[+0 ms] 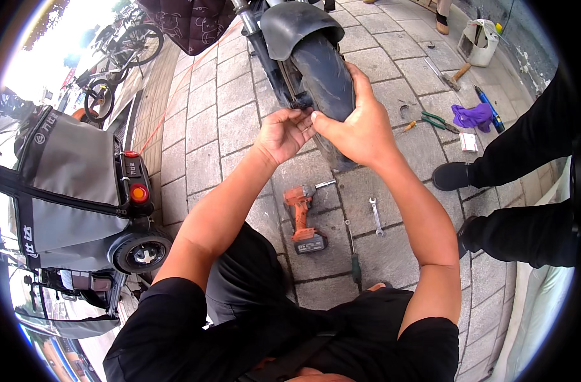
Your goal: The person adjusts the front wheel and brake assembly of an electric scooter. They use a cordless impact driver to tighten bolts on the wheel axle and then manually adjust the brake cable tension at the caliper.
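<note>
The tire [325, 76] stands at the upper middle of the work area, beneath a dark fender [300, 28] and beside the fork leg [260, 51]. The right hand [364, 127] grasps the tire, with its fingers along the right edge and its thumb laid across toward the left hand. The left hand [285, 135] is at the lower end of the fork leg, fingers bent and fingertips close to the right thumb (whether they pinch a small part cannot be told).

A band of paving [239, 149] runs along the left side of the fork, giving the left forearm lateral room. On the near side, an orange power driver [300, 219] lies between the forearms, its socket end directed toward the wrench [376, 218]. The screwdriver [356, 267] lies between these two, its green handle toward the person's body.

To the right, a stretch of paving separates the right hand from the green-handled pliers [438, 122]. Beyond these lie a purple cloth [473, 117] and a small white box [469, 142]. Another person's shoe [451, 176] limits the room beside the right forearm.
</note>
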`<act>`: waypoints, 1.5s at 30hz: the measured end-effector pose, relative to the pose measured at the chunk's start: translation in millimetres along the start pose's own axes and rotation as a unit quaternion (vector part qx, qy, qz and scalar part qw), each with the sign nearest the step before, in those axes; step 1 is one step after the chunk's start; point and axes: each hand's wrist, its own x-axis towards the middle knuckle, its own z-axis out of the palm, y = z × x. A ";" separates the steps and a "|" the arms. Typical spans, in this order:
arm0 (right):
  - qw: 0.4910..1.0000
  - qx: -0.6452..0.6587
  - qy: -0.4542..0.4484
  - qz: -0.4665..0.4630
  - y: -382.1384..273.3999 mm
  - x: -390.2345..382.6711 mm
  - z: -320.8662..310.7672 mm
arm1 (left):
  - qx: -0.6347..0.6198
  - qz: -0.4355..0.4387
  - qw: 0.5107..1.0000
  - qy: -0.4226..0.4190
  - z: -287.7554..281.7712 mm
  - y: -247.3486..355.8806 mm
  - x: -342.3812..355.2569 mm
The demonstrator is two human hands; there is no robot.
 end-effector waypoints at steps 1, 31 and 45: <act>1.000 -0.004 0.012 -0.017 5.4 0.5 1.0 | -0.002 0.009 1.000 0.000 -5.6 -7.7 4.8; 0.999 0.035 0.001 -0.007 -4.0 -2.1 3.8 | -0.104 -0.035 0.993 0.032 -20.7 -9.9 14.2; 0.999 -0.018 -0.004 0.025 -3.5 -12.0 -5.8 | -0.023 0.021 0.999 0.021 -24.2 -12.1 23.6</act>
